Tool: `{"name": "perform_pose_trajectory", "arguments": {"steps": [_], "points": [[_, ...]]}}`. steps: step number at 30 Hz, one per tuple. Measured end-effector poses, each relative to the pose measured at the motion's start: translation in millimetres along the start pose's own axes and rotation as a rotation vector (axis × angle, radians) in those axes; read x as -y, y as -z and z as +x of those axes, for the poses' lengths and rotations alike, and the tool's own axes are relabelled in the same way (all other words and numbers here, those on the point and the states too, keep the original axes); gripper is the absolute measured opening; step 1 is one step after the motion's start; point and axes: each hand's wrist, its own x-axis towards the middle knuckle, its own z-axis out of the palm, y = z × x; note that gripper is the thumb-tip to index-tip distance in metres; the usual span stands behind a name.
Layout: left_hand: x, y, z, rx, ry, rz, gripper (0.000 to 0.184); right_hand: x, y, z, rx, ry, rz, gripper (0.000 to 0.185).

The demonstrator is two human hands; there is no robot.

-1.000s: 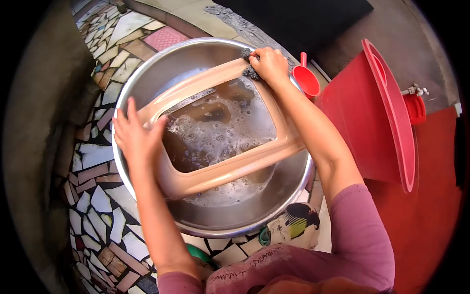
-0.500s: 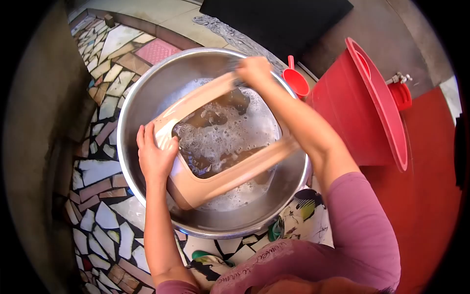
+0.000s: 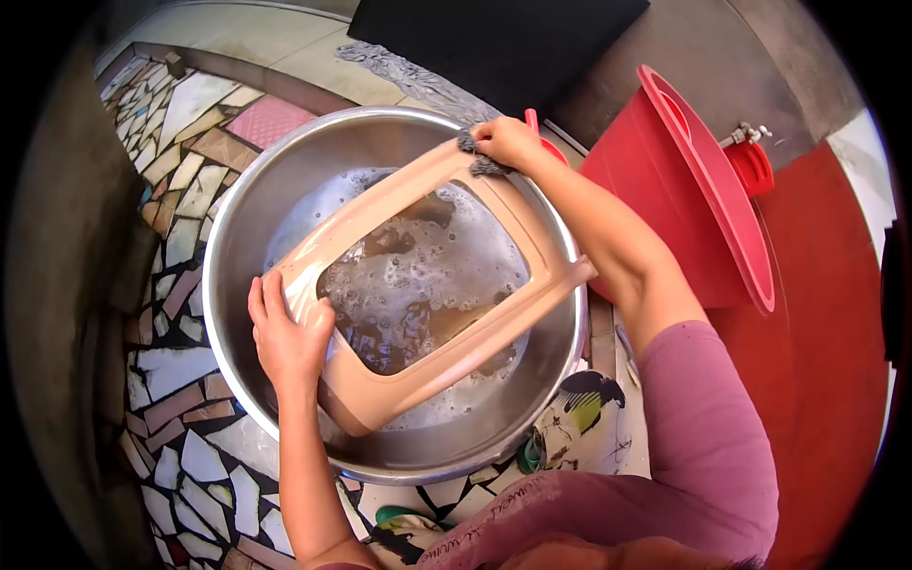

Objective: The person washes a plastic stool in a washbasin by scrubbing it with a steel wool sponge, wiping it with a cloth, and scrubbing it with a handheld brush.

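Observation:
A peach-coloured plastic frame (image 3: 432, 380) with a large rounded rectangular opening lies tilted across a wide steel basin (image 3: 220, 313). My left hand (image 3: 290, 337) grips its left end, the thumb on the inner edge and the fingers over the outer side. At the frame's far right corner, my right hand (image 3: 508, 144) is closed on a dark grey scouring pad (image 3: 486, 165), pressed against the plastic. Cloudy, sudsy water (image 3: 427, 261) shows through the opening, with brownish shapes in it that I cannot make out.
To the right leans a big red tub (image 3: 632, 176), near a tap (image 3: 746, 135). A red dipper (image 3: 532, 120) is partly hidden behind my right hand. Crumpled grey cloth (image 3: 408, 76) lies beside a black mat (image 3: 494, 47). Broken-tile paving (image 3: 204, 456) surrounds the basin's left side.
The view has shifted, so the basin sits a little lower and further left. My right hand, blurred before, now shows sharply at the frame's far corner. More of the dipper is covered.

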Motion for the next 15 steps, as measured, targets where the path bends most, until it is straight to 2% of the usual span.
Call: {"name": "perform_pose_trajectory", "arguments": {"steps": [2, 3, 5, 6, 7, 8, 10, 12, 14, 15], "points": [[3, -5, 3, -0.020, -0.034, 0.015, 0.071, 47, 11, -13, 0.010, 0.020, -0.205, 0.020], [4, -4, 5, -0.004, -0.010, 0.014, 0.070, 75, 1, -17, 0.008, 0.117, -0.195, 0.017], [10, -5, 5, 0.016, -0.014, 0.025, 0.069, 150, -35, -37, -0.119, 0.530, -0.037, 0.011], [18, -6, 9, 0.004, -0.051, 0.031, 0.068, 174, -43, -44, -0.175, 0.653, 0.022, 0.009], [25, -6, 10, -0.006, -0.055, 0.004, 0.068, 178, -42, -43, -0.233, 0.682, 0.098, 0.009], [29, -7, 12, -0.010, -0.051, -0.017, 0.067, 170, -34, -39, -0.151, 0.701, 0.182, 0.011], [12, -2, 7, 0.010, -0.017, -0.004, 0.067, 136, -20, -25, -0.054, 0.519, 0.037, 0.013], [8, -5, 7, 0.004, -0.013, 0.000, 0.067, 70, -22, 7, 0.033, 0.331, 0.032, 0.016], [2, -5, 5, 0.026, -0.027, 0.016, 0.066, 12, -3, 11, 0.014, 0.112, 0.052, 0.019], [5, -7, 6, 0.027, -0.041, 0.015, 0.067, -18, -12, 21, 0.014, 0.113, 0.123, 0.019]]}}
